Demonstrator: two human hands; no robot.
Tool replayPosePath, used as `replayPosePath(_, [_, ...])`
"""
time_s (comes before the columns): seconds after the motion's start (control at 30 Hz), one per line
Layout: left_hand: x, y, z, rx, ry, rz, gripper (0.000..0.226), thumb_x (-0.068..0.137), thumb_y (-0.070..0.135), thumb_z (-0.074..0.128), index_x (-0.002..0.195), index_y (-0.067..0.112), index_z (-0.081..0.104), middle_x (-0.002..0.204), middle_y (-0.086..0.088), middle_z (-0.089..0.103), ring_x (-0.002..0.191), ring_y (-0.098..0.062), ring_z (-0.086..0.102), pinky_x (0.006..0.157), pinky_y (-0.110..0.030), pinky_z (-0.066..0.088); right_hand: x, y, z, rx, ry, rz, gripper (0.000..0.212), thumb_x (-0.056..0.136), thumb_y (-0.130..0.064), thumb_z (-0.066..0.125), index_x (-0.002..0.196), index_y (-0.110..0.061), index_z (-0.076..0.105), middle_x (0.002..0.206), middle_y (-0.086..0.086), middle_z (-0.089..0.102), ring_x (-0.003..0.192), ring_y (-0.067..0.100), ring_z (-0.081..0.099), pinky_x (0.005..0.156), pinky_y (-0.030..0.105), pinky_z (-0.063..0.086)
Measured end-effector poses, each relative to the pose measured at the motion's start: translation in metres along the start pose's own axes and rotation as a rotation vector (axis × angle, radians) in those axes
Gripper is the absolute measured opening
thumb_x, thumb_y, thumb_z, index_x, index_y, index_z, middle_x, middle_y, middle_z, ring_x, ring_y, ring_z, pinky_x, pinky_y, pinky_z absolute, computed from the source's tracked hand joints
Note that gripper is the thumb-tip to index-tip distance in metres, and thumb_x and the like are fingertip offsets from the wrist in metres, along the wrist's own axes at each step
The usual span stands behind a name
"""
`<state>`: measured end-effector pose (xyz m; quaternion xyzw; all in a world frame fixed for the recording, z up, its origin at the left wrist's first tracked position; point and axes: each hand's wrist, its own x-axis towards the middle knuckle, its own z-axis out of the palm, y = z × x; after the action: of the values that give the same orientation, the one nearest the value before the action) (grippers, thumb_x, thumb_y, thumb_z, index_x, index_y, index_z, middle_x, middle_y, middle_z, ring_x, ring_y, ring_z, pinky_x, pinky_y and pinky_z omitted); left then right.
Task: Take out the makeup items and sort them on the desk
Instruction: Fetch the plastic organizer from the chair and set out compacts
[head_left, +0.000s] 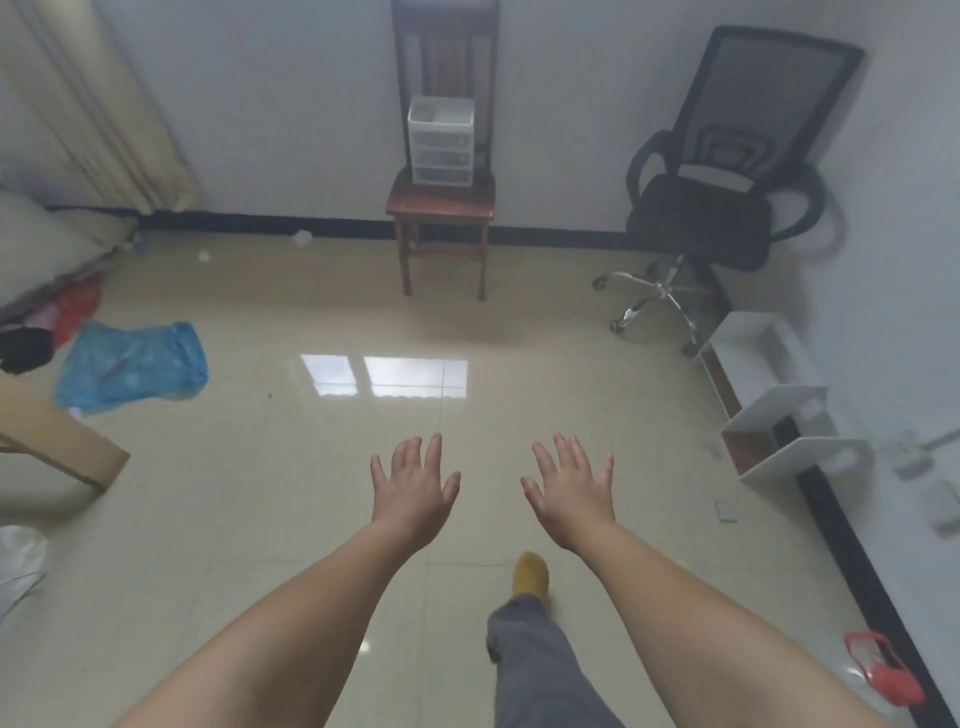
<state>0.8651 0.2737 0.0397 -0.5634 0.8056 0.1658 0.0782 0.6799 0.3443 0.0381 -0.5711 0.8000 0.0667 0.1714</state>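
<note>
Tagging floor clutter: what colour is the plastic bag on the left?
Blue, crumpled plastic bag on the floor tiles; clearest in the head view.

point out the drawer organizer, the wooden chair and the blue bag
drawer organizer (441, 143), head view, on its front drawers
wooden chair (440, 203), head view, on the bare front of its seat
blue bag (132, 366), head view, on its middle

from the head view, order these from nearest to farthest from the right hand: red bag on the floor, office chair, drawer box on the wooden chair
From the right hand:
1. Red bag, on the floor low at the right by the wall.
2. Office chair, farther back on the right against the wall.
3. Drawer box, on the wooden chair straight ahead at the far wall, roughly level with the office chair but more to the left.
</note>
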Motion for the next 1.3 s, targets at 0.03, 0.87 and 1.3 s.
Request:
replayPosePath(0.03, [0.027, 0.004, -0.005, -0.002, 0.004, -0.001, 0.061, 0.1, 0.046, 0.021, 0.151, 0.021, -0.001, 0.158, -0.006, 0.008, 0.145, -0.022, 0.004, 0.116, -0.051, 0.001, 0.026, 0.005, -0.008, -0.009, 0.002, -0.002, 0.057, 0.099, -0.049, 0.015, 0.152, -0.027, 0.005, 0.161, 0.002, -0.003, 0.148, 0.019, -0.007, 0.114, 0.058, -0.006])
replayPosePath(0.87, [0.626, -0.02, -0.195, -0.018, 0.007, -0.049, 0.054, 0.099, 0.047, 0.024, 0.147, 0.023, 0.023, 0.152, -0.006, 0.026, 0.142, -0.02, 0.018, 0.115, -0.047, 0.015, 0.629, -0.03, -0.22, 0.06, -0.085, -0.054, 0.055, 0.101, -0.048, 0.015, 0.151, -0.027, 0.014, 0.16, 0.002, 0.01, 0.147, 0.018, 0.007, 0.118, 0.046, 0.006])
replayPosePath(1.3, [0.933, -0.056, -0.295, -0.073, -0.017, -0.047, 0.053, 0.099, 0.045, 0.03, 0.144, 0.018, 0.028, 0.141, -0.006, 0.039, 0.13, -0.026, 0.036, 0.1, -0.039, 0.036, 0.945, -0.058, -0.322, 0.03, -0.072, -0.095, 0.054, 0.101, -0.046, 0.018, 0.151, -0.024, 0.015, 0.158, 0.004, 0.014, 0.145, 0.021, 0.013, 0.113, 0.04, 0.023])
